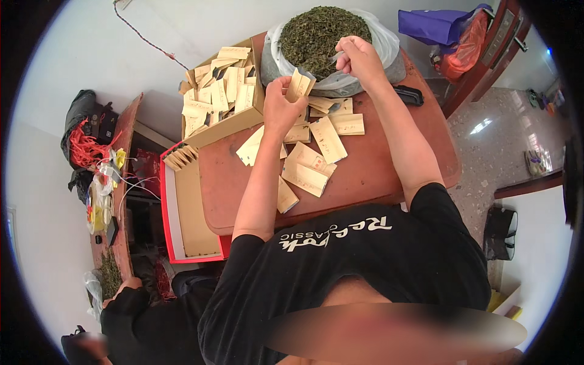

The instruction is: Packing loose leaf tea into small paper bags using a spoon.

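Observation:
My left hand (283, 107) holds a small tan paper packet (299, 85) upright, its top edge facing the bag. Over the near edge of a large clear plastic bag (385, 43) full of dried green leaves (319, 34), my right hand (358, 61) pinches a small, pale, translucent thing, perhaps a spoon; its shape is not clear. More tan packets (328, 140) lie spread on the reddish-brown table (388, 159) below my hands. Left of them, a cardboard box (228, 125) holds a heap of similar packets (219, 96).
A red-edged box (169, 223) with a row of packets (181, 157) adjoins the table's left side. Near the bag lies a black object (408, 95). Another person in black sits at lower left, a hand by leaves on a side table (125, 219). A door (486, 50) stands at right.

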`<state>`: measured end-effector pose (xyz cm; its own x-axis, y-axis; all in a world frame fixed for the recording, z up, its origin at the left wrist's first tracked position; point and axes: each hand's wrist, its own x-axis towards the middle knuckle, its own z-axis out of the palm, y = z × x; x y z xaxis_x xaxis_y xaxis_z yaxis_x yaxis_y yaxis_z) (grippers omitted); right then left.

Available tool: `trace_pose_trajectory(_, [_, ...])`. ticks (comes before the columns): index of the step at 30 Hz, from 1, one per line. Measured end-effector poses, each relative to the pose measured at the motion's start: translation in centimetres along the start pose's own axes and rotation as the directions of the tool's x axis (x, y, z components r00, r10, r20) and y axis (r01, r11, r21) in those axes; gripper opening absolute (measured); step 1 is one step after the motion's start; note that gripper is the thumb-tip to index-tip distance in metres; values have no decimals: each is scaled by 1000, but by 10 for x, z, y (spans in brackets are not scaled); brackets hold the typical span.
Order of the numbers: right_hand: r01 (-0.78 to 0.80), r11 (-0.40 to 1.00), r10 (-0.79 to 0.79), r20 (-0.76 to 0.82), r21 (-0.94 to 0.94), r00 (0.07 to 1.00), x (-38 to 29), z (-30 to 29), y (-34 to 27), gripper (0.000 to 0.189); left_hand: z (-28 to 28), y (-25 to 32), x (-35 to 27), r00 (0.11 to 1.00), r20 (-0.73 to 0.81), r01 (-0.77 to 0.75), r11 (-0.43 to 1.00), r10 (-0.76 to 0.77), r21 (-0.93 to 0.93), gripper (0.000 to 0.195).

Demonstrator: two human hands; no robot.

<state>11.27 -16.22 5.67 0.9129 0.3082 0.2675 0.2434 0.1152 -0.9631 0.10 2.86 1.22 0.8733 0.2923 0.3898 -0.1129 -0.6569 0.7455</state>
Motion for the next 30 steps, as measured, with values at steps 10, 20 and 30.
trace_pose_trajectory(10, [329, 775, -264, 196, -540, 944, -28, 35, -16, 22, 5, -7, -5, 1000, 11, -5, 999, 5, -51, 52])
trace_pose_trajectory(20, [567, 506, -372, 429, -649, 823, -65, 49, -25, 15, 11, 0, -20, 995, -94, -23, 999, 26, 30, 57])
trace_pose_trajectory(30, [549, 583, -476, 296, -599, 828, -58, 17, -31, 19, 11, 0, -23, 998, -35, 48, 994, -52, -97, 56])
